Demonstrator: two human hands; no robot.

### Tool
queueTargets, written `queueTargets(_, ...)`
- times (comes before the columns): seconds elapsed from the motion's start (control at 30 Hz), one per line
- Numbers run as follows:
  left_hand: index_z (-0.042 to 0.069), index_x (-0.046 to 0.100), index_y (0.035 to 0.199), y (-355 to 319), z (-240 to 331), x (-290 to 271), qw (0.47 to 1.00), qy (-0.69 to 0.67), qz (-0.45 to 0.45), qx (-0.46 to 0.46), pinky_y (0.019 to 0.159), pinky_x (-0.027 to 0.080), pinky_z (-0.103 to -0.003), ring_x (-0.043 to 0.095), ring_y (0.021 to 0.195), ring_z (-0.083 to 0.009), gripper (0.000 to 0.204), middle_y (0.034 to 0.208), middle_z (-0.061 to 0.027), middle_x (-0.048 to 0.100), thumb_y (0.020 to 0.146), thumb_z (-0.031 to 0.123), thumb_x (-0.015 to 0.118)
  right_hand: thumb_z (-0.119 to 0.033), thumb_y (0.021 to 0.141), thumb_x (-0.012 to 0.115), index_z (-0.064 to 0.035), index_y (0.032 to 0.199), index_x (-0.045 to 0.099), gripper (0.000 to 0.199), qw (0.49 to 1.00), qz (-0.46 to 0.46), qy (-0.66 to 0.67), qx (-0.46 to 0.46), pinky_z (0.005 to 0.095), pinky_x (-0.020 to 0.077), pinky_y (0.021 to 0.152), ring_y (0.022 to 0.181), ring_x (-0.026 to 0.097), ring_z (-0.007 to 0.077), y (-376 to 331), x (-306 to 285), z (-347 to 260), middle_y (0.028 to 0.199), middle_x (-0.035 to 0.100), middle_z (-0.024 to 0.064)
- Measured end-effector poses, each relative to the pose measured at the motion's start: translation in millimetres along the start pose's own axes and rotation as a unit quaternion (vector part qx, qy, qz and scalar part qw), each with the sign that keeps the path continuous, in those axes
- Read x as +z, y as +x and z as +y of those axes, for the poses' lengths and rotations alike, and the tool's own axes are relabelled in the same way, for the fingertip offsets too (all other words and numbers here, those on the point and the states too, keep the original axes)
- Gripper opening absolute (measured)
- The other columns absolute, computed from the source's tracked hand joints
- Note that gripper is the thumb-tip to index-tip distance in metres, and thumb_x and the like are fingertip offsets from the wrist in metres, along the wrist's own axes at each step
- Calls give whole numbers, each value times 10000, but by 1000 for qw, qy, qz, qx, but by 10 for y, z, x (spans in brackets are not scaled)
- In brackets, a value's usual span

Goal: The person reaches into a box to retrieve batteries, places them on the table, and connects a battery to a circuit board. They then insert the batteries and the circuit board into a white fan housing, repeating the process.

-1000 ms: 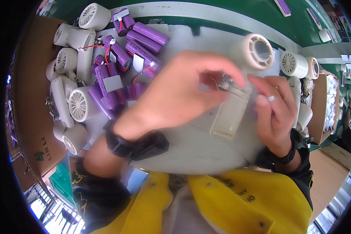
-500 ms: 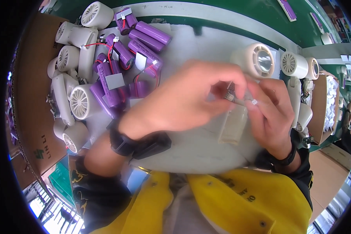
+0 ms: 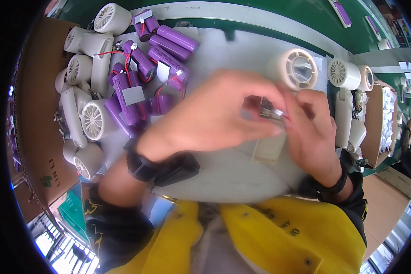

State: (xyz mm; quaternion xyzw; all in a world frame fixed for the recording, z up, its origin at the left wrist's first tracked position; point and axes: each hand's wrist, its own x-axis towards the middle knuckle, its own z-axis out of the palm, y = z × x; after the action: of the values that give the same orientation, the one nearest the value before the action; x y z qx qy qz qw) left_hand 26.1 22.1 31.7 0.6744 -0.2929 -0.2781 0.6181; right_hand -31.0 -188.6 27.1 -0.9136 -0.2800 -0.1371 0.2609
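My left hand (image 3: 210,114) is closed in a pinch around a small circuit board (image 3: 264,108), which shows between thumb and forefinger. Facing it, my right hand (image 3: 313,132) pinches a small white plug (image 3: 278,113) with a short red wire. The plug is at the board's edge; whether it is seated cannot be made out. Just beyond my fingers stands a cream fan head (image 3: 299,68) with a round, shiny centre. Beneath my hands a pale, translucent-looking fan handle (image 3: 266,150) points toward me, its upper part hidden by my fingers.
Purple battery cells (image 3: 128,98) with red wires and white pads lie heaped at the left. White handheld fans (image 3: 96,119) are piled beside a cardboard box (image 3: 41,105). More fans (image 3: 344,74) stand at the right, next to a box of white pieces (image 3: 387,118).
My right hand has moved slightly left, bringing the white plug up to the circuit board. The fan head and handle have shifted a little left.
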Motion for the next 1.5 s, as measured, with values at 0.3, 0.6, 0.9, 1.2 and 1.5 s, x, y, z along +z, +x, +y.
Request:
queueTargets(0.3,-34,694,995,16,28,5,993,-58,14,-105,760,515,-249,621,840,-96,106,906,-65,677,913,33,688,19,756,754,-13,1034,712,283,995,-9,79,52,267,473,522,615,578,150,44,-167,-1,971,556,86)
queueTargets(0.6,-25,661,1091,16,20,-36,987,-113,-15,-110,798,524,-248,620,888,-95,231,1021,-56,669,866,-56,699,42,768,741,-15,928,741,170,980,-44,171,87,244,429,547,625,565,134,12,-189,88,905,584,83)
queueTargets(0.9,-10,631,1115,25,44,-53,986,-108,-23,-127,829,530,-245,612,960,-94,316,1057,-47,646,827,-136,669,57,762,735,-33,942,756,203,979,-61,175,83,251,433,551,655,567,150,3,-167,92,855,570,77)
queueTargets(1.2,1,614,1102,24,30,-33,987,-123,-19,-104,821,541,-249,619,970,-101,318,1050,-37,636,820,-133,674,39,747,762,-57,956,763,230,987,-70,131,59,259,433,545,661,567,162,5,-225,71,853,579,65)
queueTargets(1.5,14,610,1069,13,8,-3,991,-107,-22,-76,830,552,-262,636,960,-106,309,1016,-35,644,809,-135,686,24,736,775,-42,885,727,170,992,-64,103,40,274,451,492,598,594,172,17,-253,20,806,567,64)
